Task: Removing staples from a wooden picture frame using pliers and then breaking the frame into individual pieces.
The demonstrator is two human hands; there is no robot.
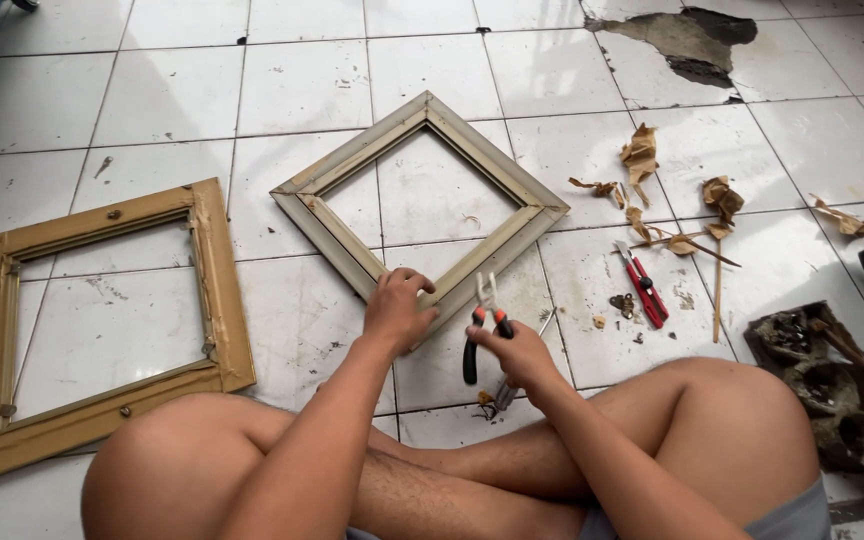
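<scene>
A square pale grey wooden frame lies on the white tiled floor, turned like a diamond. My left hand grips its nearest corner. My right hand holds pliers with orange and black handles, jaws pointing up toward that same corner. I sit cross-legged, bare knees low in view.
A larger yellow-brown wooden frame lies at the left. A red utility knife, small metal bits and torn brown paper scraps lie at the right. A dirty board with debris sits far right. A broken tile patch is at the top.
</scene>
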